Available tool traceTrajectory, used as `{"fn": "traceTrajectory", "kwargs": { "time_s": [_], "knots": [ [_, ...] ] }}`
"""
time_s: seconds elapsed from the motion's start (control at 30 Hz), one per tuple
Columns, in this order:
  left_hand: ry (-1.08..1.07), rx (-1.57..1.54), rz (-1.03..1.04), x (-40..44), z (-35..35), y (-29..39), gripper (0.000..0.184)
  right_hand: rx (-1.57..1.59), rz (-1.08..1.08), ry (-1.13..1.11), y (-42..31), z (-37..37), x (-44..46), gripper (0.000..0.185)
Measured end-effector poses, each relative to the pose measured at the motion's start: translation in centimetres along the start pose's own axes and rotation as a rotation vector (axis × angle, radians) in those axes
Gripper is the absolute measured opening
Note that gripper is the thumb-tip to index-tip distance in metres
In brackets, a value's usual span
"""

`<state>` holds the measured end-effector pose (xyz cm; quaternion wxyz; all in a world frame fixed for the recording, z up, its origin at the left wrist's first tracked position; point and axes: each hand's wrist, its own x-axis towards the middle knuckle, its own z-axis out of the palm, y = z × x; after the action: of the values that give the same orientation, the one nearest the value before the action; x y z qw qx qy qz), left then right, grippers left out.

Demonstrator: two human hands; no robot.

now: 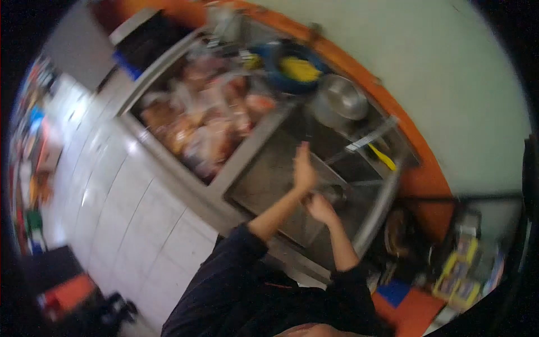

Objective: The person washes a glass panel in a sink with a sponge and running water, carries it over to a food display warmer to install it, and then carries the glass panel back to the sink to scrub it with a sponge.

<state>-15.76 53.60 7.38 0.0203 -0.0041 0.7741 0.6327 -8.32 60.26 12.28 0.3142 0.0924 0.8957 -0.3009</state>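
My left hand [305, 171] is over the sink basin [261, 180], fingers stretched out together and pointing away from me. Just beside its wrist is my right hand [321, 208]. Motion blur and the left wrist hide the right fingertips, so whether they grip anything is unclear. Close to the right hand, low in the basin, is a small round metallic thing [337, 194], too blurred to name. A long pale metallic bar [370, 135] slants over the basin's far right side, near a yellow handle-like strip [383, 157].
The left basin holds several clear bags of reddish, meat-like pieces [216, 123]. Behind stand a blue tub [289, 84] with a yellow thing [300, 69] and a metal pot [339, 101]. Pale floor tiles [129, 191] lie left; yellow-edged packages [460, 269] sit at right.
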Motion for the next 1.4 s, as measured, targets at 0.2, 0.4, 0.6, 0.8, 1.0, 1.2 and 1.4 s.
{"fn": "traceTrajectory", "kwargs": {
  "time_s": [0.2,0.4,0.6,0.8,1.0,1.2,1.4],
  "knots": [
    [-0.051,-0.067,-0.043,1.0,-0.7,0.1,0.070,0.233,-0.308,-0.015,1.1,-5.4,5.8,0.036],
    [-0.066,0.140,-0.011,1.6,-3.1,-0.1,0.064,0.031,-0.086,0.681,3.8,-10.9,11.8,0.026],
    [-0.054,0.229,0.006,1.7,-3.6,0.4,0.065,0.018,-0.203,0.590,10.9,-15.7,17.8,0.037],
    [-0.047,0.218,0.074,1.4,-3.6,-0.5,0.067,-0.055,-0.284,0.639,14.0,-18.4,14.2,0.032],
    [-0.066,0.173,0.031,1.6,-4.0,0.6,0.069,0.097,-0.174,0.412,9.7,-16.2,18.1,0.043],
    [-0.042,0.148,0.088,1.9,-6.5,-0.5,0.068,0.918,0.058,0.706,11.4,-18.7,10.3,0.012],
    [-0.049,0.092,0.106,2.2,-7.1,-0.7,0.066,0.247,-0.323,1.521,-3.0,-25.9,4.6,0.015]
  ]
}}
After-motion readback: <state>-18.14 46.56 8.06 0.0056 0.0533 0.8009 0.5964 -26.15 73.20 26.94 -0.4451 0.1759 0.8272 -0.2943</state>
